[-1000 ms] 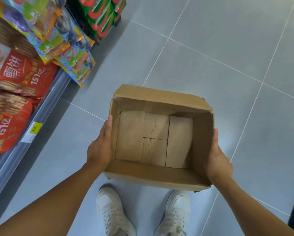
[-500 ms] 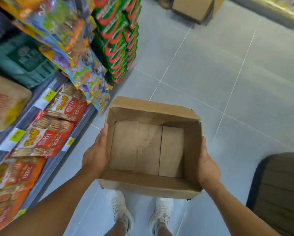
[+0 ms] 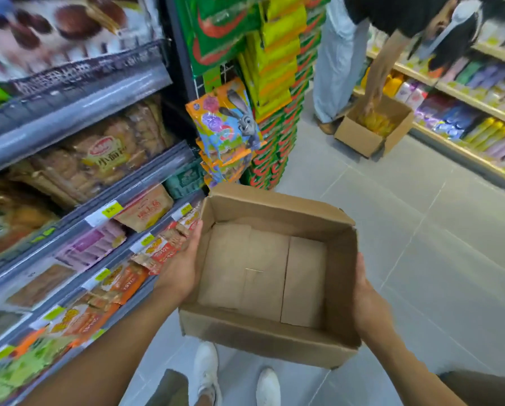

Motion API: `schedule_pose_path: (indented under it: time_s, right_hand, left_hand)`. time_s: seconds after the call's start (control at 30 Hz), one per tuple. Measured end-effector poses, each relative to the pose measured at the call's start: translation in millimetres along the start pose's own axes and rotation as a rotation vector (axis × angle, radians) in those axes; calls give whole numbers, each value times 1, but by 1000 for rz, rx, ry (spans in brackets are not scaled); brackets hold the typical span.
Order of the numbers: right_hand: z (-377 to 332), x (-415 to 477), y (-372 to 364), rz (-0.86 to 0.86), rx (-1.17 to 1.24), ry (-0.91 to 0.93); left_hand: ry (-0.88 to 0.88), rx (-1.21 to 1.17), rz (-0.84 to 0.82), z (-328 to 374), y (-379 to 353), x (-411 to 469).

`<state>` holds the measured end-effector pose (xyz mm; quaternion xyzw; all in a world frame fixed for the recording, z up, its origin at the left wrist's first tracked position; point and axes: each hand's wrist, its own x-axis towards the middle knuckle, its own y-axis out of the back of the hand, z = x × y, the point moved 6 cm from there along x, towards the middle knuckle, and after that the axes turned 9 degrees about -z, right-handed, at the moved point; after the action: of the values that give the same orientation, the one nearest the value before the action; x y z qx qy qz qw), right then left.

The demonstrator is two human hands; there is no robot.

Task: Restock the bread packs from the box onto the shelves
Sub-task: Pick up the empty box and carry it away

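Observation:
The cardboard box [image 3: 274,338] is lifted off the floor at waist height, and its inside shows only bare bottom flaps. My left hand [image 3: 176,273] presses flat against its left outer wall, thumb lying straight along the wall. My right hand [image 3: 365,294] presses the right outer wall the same way. The other fingers of both hands are hidden by the box. Bread packs [image 3: 107,159] in clear wrap lie on the shelves [image 3: 78,112] at my left, and a tan pack [image 3: 145,209] sits one shelf lower.
Red and orange snack packs [image 3: 157,250] fill the lower shelves beside the box. Hanging cartoon packs [image 3: 230,124] and a green stack [image 3: 277,83] stand ahead. Another person [image 3: 377,54] bends over a second box [image 3: 371,133] on the floor by the right-hand shelves [image 3: 465,106].
The box has come up with both hands still on its sides. My view has lifted from the floor to the shelves and the aisle ahead, bringing the other person into sight.

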<state>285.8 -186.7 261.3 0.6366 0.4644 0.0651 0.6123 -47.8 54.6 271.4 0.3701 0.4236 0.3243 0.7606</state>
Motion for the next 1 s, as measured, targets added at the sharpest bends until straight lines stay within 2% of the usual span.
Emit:
schedule_pose_path:
  time_s: [0.23, 0.43, 0.73, 0.9, 1.0]
  right_hand:
    - [-93, -33, 69, 15, -67, 280]
    - [-194, -65, 63, -77, -277, 576]
    - [-344, -169, -18, -118, -453, 846]
    - [-425, -265, -80, -130, -535, 1057]
    - [-462, -337, -115, -210, -474, 1209]
  left_hand:
    - [212, -80, 141, -49, 46, -113]
    - [420, -160, 322, -108, 57, -231]
    - [732, -333, 487, -225, 41, -417]
    - [875, -400, 594, -286, 13, -537]
    - [923, -458, 659, -320, -1, -609]
